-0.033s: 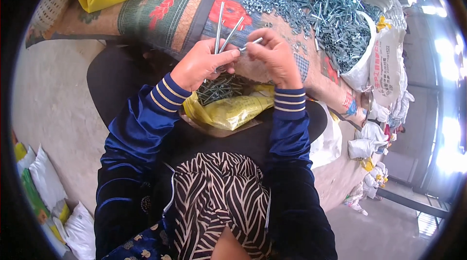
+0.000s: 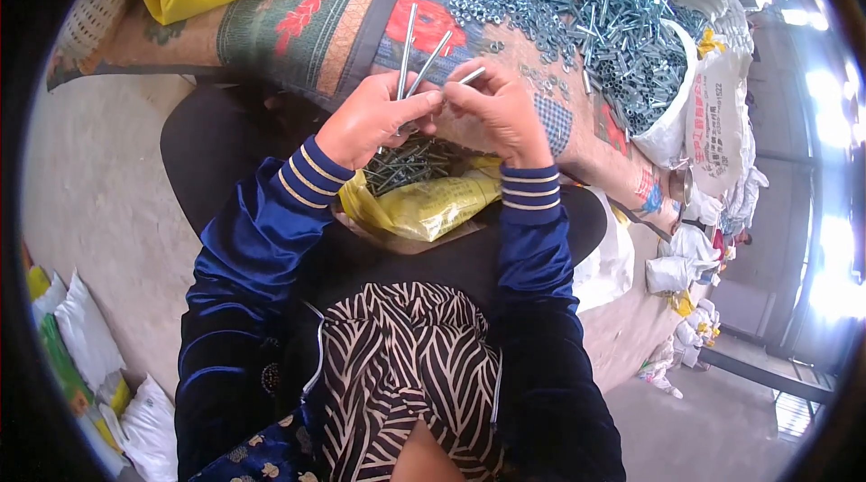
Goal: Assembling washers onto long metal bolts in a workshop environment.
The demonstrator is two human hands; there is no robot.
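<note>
While the left hand (image 2: 370, 117), curled closed beyond the lap bag's (image 2: 442, 207) left end, grips two rods (image 2: 407, 49), the right hand (image 2: 505, 112), beyond its right end, pinches another rod (image 2: 474, 75); firm left fingers and a light right pinch should serve best.

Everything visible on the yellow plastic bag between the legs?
The shiny, translucent yellow plastic bag lies creased between the person's black-clad legs, mouth open, faint printing on its side. Slender dark metal pieces are heaped at the opening. The left hand is near the opening; whether it touches the bag is unclear.
</note>
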